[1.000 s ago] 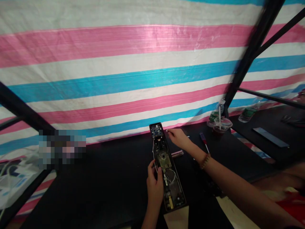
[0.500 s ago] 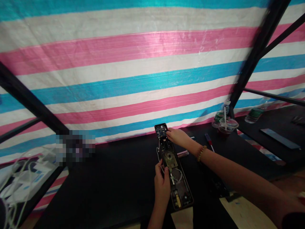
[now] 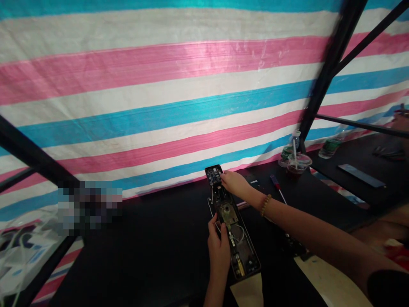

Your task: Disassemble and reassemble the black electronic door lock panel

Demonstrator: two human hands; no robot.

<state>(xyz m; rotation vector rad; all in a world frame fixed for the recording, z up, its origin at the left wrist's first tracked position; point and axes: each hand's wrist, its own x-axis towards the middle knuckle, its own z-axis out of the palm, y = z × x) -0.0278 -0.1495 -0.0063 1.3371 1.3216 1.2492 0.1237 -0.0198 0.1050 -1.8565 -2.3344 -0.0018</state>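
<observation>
Black electronic door lock (image 3: pixel 227 215) gripped by the left hand (image 3: pixel 219 251), partly open right hand (image 3: pixel 234 182) touching its upper end.

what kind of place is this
Probably a makeshift repair workspace: a pink, white and blue striped plastic tarpaulin hangs behind black metal frame bars, and a black work table holds an opened black electronic door lock and a red-handled screwdriver.

Makeshift workshop, striped tarpaulin wall (image 3: pixel 159 98), black metal frame (image 3: pixel 332 64), black workbench (image 3: pixel 128 264), screwdriver (image 3: pixel 275 184)
</observation>
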